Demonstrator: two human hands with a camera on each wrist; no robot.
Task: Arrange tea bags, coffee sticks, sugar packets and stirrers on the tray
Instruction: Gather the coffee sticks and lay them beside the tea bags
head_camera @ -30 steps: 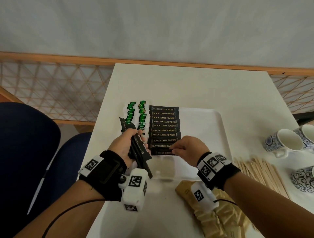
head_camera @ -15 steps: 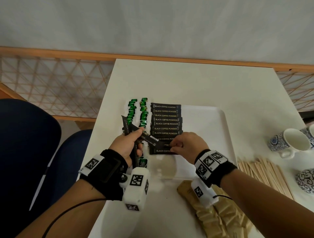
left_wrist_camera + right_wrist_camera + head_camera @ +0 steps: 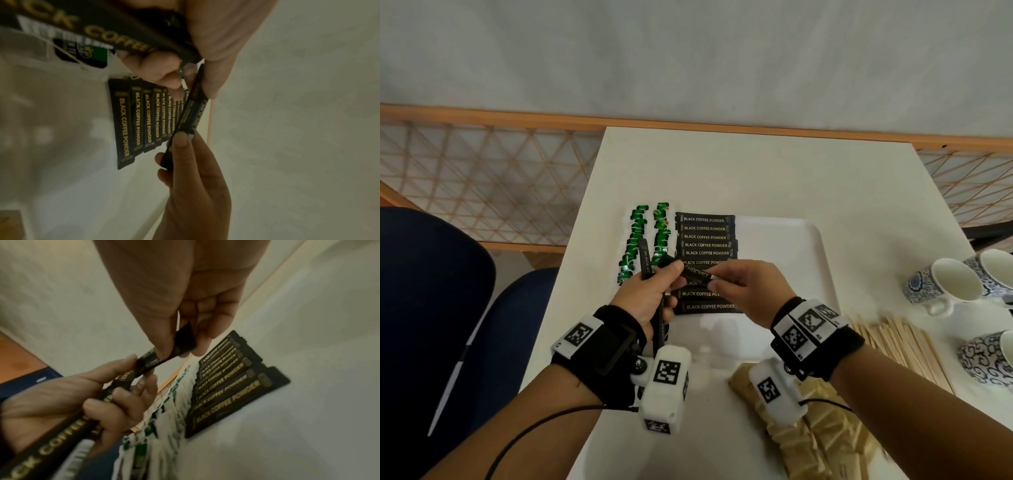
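Spanning both grips: coffee stick [image 3: 697, 276]

Black coffee sticks [image 3: 705, 245] with gold lettering line up on the white tray [image 3: 808, 260], green-and-white tea bags [image 3: 635, 246] beside them. Pale wooden stirrers [image 3: 893, 342], tan sugar packets [image 3: 818, 442], blue-patterned white cups [image 3: 941, 284], and a cream-white table [image 3: 756, 171] under it all.

1. A plain pale wall [image 3: 688, 51] is seen behind the white table [image 3: 756, 171].
2. A wooden rail [image 3: 482, 114] with lattice panelling [image 3: 482, 178] is set below it.
3. Dark blue chairs [image 3: 431, 291] are placed at the table's left edge.
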